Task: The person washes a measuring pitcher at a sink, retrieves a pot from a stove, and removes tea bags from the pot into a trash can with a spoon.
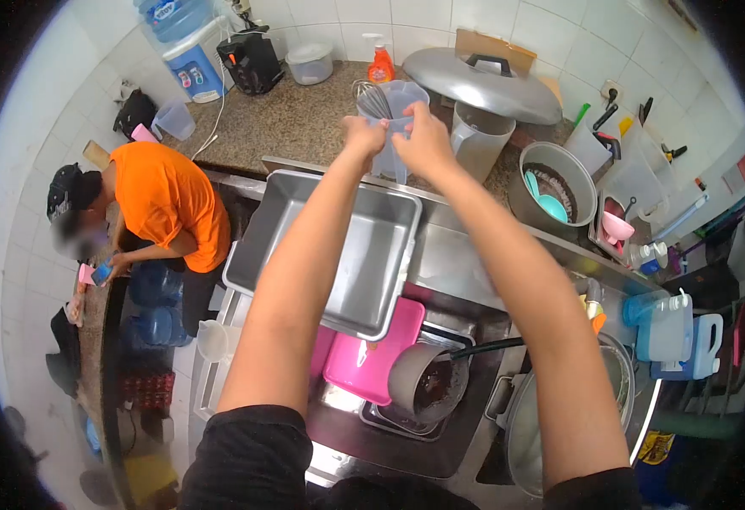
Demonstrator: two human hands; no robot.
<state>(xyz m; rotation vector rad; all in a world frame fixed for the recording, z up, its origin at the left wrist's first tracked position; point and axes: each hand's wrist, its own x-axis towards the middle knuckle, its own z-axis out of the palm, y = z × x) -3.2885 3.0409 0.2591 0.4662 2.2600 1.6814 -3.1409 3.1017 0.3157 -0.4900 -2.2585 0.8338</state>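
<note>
Both my arms reach to the back counter. My left hand [364,138] is closed on the left side of a translucent plastic jug [389,161]. On the jug's right side, my right hand [424,140] grips near the rim. Just behind it stands another clear plastic container [403,95], with a wire whisk [374,100] leaning at its left. Below my forearms a grey rectangular metal pan [364,246] lies across the sink edge. Whether the jug rests on the counter is hard to tell.
In the sink are a pink tray [374,361] and a dirty saucepan [411,378]. A large lid [483,85] and a pot with a turquoise ladle [551,206] stand behind to the right. A person in an orange shirt [168,195] sits at left holding a phone.
</note>
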